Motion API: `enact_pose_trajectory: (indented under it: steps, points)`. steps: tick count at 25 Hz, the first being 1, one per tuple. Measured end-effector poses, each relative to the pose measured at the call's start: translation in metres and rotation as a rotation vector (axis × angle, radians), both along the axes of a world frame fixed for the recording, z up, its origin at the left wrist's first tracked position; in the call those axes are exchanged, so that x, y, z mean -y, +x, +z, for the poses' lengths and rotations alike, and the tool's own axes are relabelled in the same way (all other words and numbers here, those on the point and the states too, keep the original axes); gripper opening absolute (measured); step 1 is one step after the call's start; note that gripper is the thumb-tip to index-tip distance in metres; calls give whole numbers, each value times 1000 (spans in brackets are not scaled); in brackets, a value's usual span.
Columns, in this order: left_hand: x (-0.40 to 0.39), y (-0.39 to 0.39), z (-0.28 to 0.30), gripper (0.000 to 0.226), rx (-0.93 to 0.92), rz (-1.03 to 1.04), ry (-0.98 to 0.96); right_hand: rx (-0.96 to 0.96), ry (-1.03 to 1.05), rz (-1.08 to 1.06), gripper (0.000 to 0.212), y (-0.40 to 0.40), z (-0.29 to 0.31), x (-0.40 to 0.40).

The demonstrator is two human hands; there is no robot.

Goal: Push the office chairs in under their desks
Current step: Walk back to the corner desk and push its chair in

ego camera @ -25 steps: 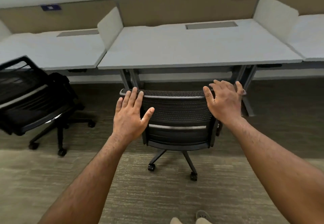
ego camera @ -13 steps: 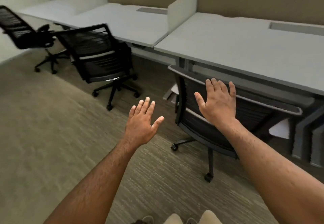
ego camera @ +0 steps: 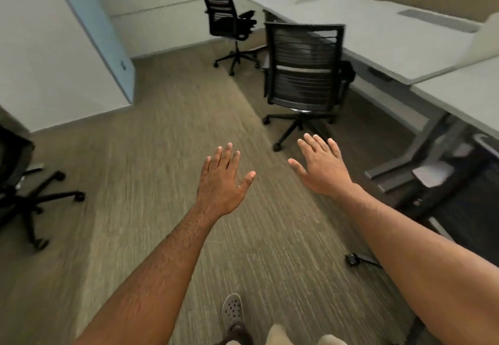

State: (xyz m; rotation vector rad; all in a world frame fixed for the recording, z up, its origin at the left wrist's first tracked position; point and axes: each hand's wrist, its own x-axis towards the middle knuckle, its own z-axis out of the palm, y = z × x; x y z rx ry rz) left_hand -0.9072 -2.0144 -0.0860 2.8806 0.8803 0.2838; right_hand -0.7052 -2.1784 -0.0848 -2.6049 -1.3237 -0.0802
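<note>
Both hands are out in front with nothing in either grip: the left hand [ego camera: 220, 182] and the right hand [ego camera: 322, 168] have fingers spread and straight, touching no chair. To the right of the right grip, a dark chair [ego camera: 456, 204] sits tucked under the bench [ego camera: 459, 93], so that one looks done. Ahead of the grips, just beyond the fingertips, a mesh-backed chair [ego camera: 305, 74] stands out on the carpet beside the long bench, not yet pushed in. Further off, another chair [ego camera: 224, 12] also stands clear of its bench. Far to the left of the left grip, a fourth chair [ego camera: 16, 182] is only partly visible. By my judgement, at least two chairs are left
</note>
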Motion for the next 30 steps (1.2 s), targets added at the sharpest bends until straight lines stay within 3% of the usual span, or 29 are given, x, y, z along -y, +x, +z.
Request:
enact_pose_trajectory:
  steps: [10,16,30]
  points:
    - [-231,-40,7,91,28,123,31,-27,32,165,75,-21,-5,-262]
    - [-320,-36,10,89,34,164,32,-28,16,210,74,-28,-7,-362]
    - [-583,43,-7,90,8,306,-32,-115,7,343,73,72,-20,-667]
